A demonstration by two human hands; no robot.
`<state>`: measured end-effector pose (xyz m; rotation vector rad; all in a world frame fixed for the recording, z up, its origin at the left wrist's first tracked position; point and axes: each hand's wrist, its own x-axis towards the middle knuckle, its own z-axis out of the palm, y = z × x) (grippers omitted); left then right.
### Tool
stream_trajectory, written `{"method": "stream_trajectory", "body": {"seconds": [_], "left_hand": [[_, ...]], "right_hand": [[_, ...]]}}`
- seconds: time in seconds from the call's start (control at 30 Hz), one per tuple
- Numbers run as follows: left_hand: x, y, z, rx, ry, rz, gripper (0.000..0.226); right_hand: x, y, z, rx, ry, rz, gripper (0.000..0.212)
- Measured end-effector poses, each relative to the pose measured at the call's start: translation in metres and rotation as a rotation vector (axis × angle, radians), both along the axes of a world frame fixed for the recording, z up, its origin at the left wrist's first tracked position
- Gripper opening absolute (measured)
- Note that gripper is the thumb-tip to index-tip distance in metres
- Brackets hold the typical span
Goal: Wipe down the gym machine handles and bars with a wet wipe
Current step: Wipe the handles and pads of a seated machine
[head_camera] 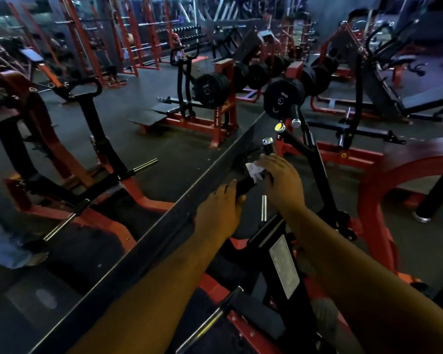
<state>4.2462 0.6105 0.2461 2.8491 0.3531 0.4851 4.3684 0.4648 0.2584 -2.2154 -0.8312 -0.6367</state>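
Black weight plates point(283, 97) stand beyond gripped handle point(251, 181).

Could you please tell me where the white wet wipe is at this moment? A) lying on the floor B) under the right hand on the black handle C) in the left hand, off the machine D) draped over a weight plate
B: the crumpled white wet wipe sits under the right hand on the black machine handle, while the left hand grips the handle lower down.

wet wipe point(255, 172) partly under right hand point(281, 182) | far racks point(138, 34) blurred
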Motion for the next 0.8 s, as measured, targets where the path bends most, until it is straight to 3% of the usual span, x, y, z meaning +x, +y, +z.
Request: {"method": "stream_trajectory", "body": {"seconds": [0.13, 0.37, 0.43, 0.57, 0.67, 0.8], "left_hand": [[0.001, -0.010, -0.006, -0.041, -0.062, 0.093, 0.048], [0.003, -0.013, -0.016, 0.081, -0.107, 0.167, 0.048], [0.002, -0.014, -0.015, 0.078, -0.113, 0.171, 0.049], [0.001, -0.013, -0.012, 0.083, -0.103, 0.179, 0.051], [0.000, -0.013, -0.012, 0.065, -0.121, 0.169, 0.048], [-0.001, -0.012, -0.012, 0.055, -0.136, 0.164, 0.046]], "right_hand": [[0.007, 0.002, -0.015, -0.044, -0.068, 0.134, 0.039], [0.026, -0.004, -0.041, -0.140, -0.157, 0.312, 0.045], [0.038, -0.007, -0.042, -0.173, -0.202, 0.277, 0.045], [0.038, -0.007, -0.033, -0.136, -0.070, 0.159, 0.043], [-0.002, 0.005, -0.030, -0.053, -0.013, 0.327, 0.041], [0.004, -0.003, -0.028, -0.104, -0.132, 0.467, 0.045]]}}
